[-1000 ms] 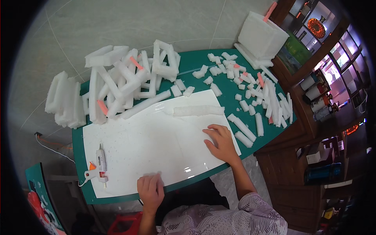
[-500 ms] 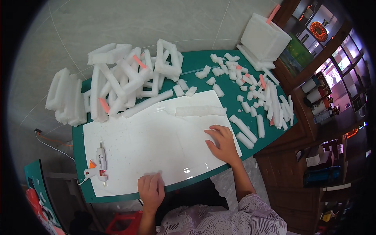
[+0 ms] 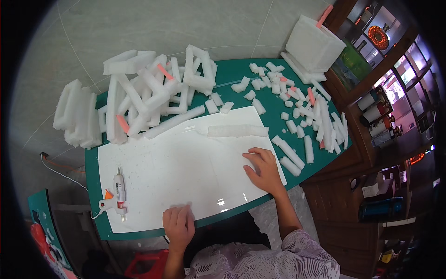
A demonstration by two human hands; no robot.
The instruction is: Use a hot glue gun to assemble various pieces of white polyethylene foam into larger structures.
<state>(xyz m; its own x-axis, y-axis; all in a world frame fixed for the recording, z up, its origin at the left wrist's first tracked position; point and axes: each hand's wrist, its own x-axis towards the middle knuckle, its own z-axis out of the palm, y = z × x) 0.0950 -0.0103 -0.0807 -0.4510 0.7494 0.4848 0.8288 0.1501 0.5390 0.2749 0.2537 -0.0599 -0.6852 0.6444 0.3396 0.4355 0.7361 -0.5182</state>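
Note:
A white sheet covers much of the green tabletop before me. At its near edge rests my left hand, fingers loosely bent side by side, with nothing visible in them. My right hand lies on the sheet's right side, fingers apart and holding nothing. Beyond it, a long white foam strip lies across the sheet's far right part. Two shorter foam sticks, including one close to my right hand, lie on the green surface. A white hot glue gun with an orange part sits at the sheet's left.
White foam frames are piled at the back left, with pink pieces among them. Many small foam blocks and sticks lie scattered at the right. A white foam box stands at the far right corner, near a dark wooden cabinet.
The view has shifted very slightly. Both hands and the foam pieces keep their places.

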